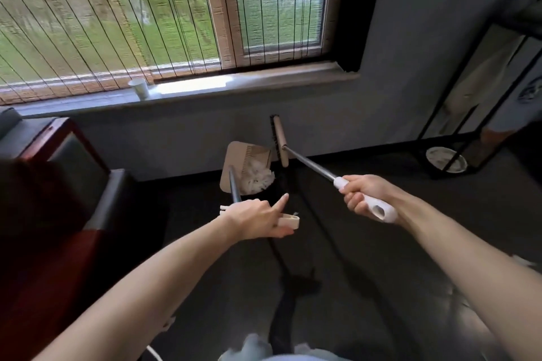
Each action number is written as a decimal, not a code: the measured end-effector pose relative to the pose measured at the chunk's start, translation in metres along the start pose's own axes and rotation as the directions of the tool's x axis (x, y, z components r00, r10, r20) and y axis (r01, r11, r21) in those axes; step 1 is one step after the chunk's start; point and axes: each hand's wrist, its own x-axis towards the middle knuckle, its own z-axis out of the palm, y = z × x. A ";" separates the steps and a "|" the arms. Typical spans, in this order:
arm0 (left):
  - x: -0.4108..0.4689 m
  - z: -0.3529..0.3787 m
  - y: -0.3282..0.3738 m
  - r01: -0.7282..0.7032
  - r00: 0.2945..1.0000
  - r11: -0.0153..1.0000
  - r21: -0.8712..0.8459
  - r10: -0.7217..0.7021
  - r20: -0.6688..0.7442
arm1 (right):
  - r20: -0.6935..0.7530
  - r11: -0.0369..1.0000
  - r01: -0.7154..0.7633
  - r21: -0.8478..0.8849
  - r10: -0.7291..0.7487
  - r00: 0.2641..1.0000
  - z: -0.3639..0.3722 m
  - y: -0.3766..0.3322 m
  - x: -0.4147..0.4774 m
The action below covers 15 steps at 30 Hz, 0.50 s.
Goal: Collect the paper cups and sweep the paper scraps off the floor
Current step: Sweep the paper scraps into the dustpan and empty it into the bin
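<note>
Right hand (pixel 362 198) fingers curled around broom (pixel 280 141) handle's white grip, head raised off floor by the wall. Left hand (pixel 258 218) holds dustpan (pixel 239 163) handle (index finger sticking out straight); paper scraps (pixel 259 177) piled in the pan. Paper cup (pixel 138 88) upright on windowsill (pixel 264 80).

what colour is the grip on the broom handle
The grip is white, on a silver pole; the head view shows it, gripped by the right hand.

Daylight through a blinded window (pixel 164 9) falls on grey wall (pixel 410 38), dark floor (pixel 366 258) and sofa (pixel 73 161).
</note>
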 end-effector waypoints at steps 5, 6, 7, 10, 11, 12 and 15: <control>-0.002 0.007 0.001 -0.110 0.990 0.970 0.215 0.126 -0.063 | 0.010 0.998 0.043 -0.054 -0.043 0.999 -0.005 -0.001 -0.005; -0.003 0.008 0.000 -0.113 0.989 0.966 0.234 0.132 -0.068 | 0.013 0.997 0.046 -0.057 -0.045 0.999 -0.006 -0.003 -0.005; -0.004 0.009 -0.001 -0.111 0.988 0.961 0.251 0.134 -0.075 | 0.016 0.997 0.048 -0.061 -0.048 0.999 -0.006 -0.004 -0.005; -0.005 0.014 -0.005 -0.111 0.984 0.953 0.282 0.146 -0.107 | 0.029 0.995 0.057 -0.083 -0.055 0.998 -0.005 -0.009 -0.003; -0.007 0.017 -0.005 -0.114 0.983 0.950 0.290 0.151 -0.109 | 0.037 0.995 0.056 -0.084 -0.053 0.998 -0.004 -0.010 -0.002; -0.009 0.020 -0.006 -0.123 0.982 0.947 0.298 0.160 -0.102 | 0.046 0.996 0.051 -0.078 -0.048 0.998 -0.003 -0.010 0.000; -0.015 0.037 -0.001 -0.160 0.983 0.943 0.291 0.178 -0.037 | 0.063 0.997 0.038 -0.061 -0.034 0.997 0.001 -0.007 0.006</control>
